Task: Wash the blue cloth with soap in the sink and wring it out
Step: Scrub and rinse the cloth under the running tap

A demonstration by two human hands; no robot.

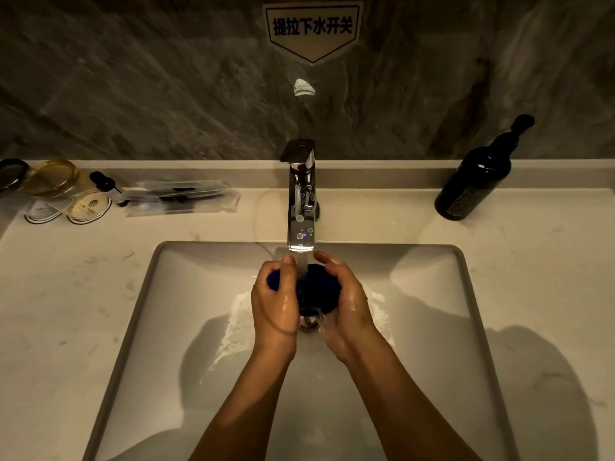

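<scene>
cloth status: blue cloth (311,287) is bunched into a wad between both hands, right under the tap (300,207) stream, above the drain of the sink (432,294). left hand (274,302) is gripping the wad's left end, fingers (287,266) curled over the top. right hand (346,301) is cupping the right side, fingers wrapping round it and wet. water is running down onto the middle of the cloth and splashing white into the basin around the wrists.

key relation as i'm reading it: the wad's long axis is lying left-right across the sink, one end in each hand, so both hands are equally near and already placed at opposite ends. that's the layout a wring needs, hands twisting opposite ways about that axis. i'm judging this as rinsing or soaking, wringing not yet done. can't tell if any lather is on the cloth, too dark.

dark pump bottle (476,174) is standing on the bench (549,261) back right, well apart from the hands, probably the soap. glass jars and wrapped toiletries are sitting back left.
</scene>
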